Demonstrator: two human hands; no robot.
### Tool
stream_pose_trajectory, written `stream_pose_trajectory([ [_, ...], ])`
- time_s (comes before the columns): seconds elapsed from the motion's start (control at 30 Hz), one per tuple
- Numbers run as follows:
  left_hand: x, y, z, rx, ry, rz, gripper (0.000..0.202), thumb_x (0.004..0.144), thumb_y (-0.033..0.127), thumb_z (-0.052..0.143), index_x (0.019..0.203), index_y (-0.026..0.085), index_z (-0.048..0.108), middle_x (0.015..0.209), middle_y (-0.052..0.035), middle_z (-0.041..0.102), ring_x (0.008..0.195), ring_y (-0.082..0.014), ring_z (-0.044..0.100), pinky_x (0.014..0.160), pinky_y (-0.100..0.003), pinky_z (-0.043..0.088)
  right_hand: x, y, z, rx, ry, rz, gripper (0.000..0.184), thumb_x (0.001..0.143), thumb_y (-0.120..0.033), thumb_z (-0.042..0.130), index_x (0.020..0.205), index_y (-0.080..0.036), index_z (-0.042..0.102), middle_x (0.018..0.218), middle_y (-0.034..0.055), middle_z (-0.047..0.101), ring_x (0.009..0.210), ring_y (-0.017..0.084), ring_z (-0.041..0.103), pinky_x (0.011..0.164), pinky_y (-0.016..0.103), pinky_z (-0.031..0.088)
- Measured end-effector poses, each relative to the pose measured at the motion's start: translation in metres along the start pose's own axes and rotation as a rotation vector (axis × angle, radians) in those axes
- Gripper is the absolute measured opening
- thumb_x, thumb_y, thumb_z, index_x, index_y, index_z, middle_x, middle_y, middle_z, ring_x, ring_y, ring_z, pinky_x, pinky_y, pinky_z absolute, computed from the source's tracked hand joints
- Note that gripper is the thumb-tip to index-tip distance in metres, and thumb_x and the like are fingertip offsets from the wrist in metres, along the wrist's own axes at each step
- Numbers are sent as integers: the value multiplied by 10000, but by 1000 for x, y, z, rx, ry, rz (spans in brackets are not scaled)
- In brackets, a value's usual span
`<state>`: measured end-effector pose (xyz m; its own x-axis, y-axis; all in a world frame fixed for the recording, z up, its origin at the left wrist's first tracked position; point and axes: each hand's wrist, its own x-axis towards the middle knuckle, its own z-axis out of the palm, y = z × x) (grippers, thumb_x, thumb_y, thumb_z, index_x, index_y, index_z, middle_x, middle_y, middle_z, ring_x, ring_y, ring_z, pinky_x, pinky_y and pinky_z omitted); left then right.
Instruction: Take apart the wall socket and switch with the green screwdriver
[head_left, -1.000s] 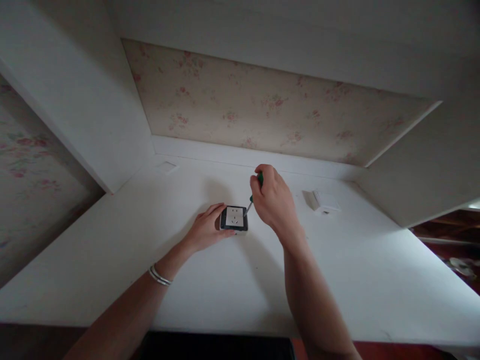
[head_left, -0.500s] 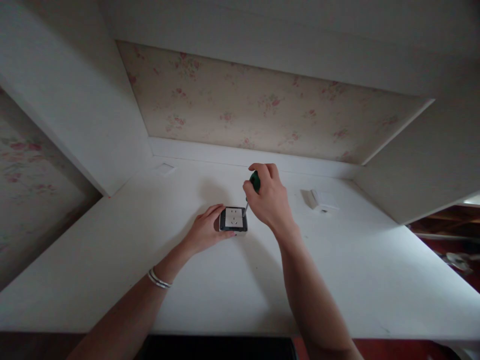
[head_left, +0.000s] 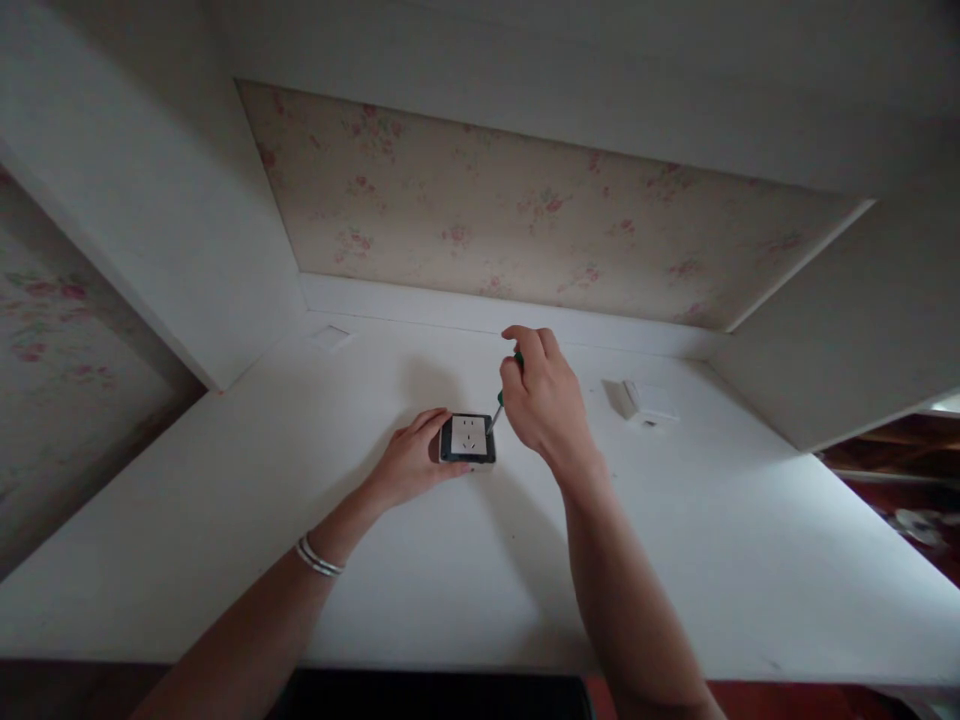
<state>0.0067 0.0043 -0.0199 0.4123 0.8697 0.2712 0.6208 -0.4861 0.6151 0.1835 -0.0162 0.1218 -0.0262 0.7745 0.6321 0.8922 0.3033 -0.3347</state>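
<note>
A wall socket [head_left: 469, 437] with a white face and a black frame sits in a white box on the white desktop. My left hand [head_left: 409, 458] grips this box from the left, thumb along the near side and fingers at the far side. Above and to the right, my right hand [head_left: 546, 395] is closed around a screwdriver [head_left: 499, 409] with a green handle. The handle is mostly hidden by my fingers. Its metal shaft slants down to the left, and the tip meets the right edge of the socket's black frame.
A small white box [head_left: 649, 402] stands on the desktop to the right. Near the back left lies a flat white square plate [head_left: 331, 338]. White panels enclose the desk at left and right, with floral wallpaper [head_left: 480, 200] behind.
My right hand has shifted slightly to the right and turned on the screwdriver, so less of the green handle's top shows. The left hand and socket have stayed in place.
</note>
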Motion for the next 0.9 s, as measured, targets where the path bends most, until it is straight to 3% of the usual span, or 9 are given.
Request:
stream_pose_trajectory([
  [0.1, 0, -1, 1, -5, 1, 3, 761, 665, 514, 723, 1317, 244, 438, 1372, -65, 465, 1246, -275, 450, 1040, -405, 366, 0, 0, 2, -44, 43, 74, 252, 915, -308, 369, 1098, -222, 520, 1000, 70, 587, 784, 194, 559, 641, 304, 400],
  [0.3, 0, -4, 2, -9, 9, 5, 769, 658, 511, 730, 1316, 242, 436, 1370, -70, 465, 1249, -275, 445, 1046, -409, 361, 0, 1, 0, 22, 20, 60, 352, 817, -210, 416, 1168, -196, 437, 1102, 96, 541, 811, 200, 547, 602, 301, 388],
  [0.47, -1, -2, 2, -2, 8, 2, 772, 664, 516, 726, 1321, 234, 433, 1381, -71, 453, 1257, -270, 437, 1056, -396, 353, 0, 1, 0, -56, 97, 109, 154, 856, -309, 436, 932, -211, 529, 966, 60, 552, 761, 186, 532, 607, 301, 382],
  [0.7, 0, -1, 1, -13, 2, -7, 767, 660, 514, 726, 1318, 245, 438, 1375, -63, 460, 1251, -269, 446, 1052, -397, 355, 0, 2, -1, 17, 57, 40, 283, 790, -187, 418, 1071, -203, 450, 1083, 83, 518, 789, 189, 528, 627, 316, 394],
  [0.9, 0, 3, -2, -33, 9, 3, 739, 655, 487, 741, 1295, 248, 458, 1352, -62, 481, 1240, -260, 457, 1044, -390, 365, 0, 1, 2, -56, 94, 110, 165, 829, -278, 436, 975, -216, 482, 992, 59, 535, 747, 185, 523, 588, 302, 380],
])
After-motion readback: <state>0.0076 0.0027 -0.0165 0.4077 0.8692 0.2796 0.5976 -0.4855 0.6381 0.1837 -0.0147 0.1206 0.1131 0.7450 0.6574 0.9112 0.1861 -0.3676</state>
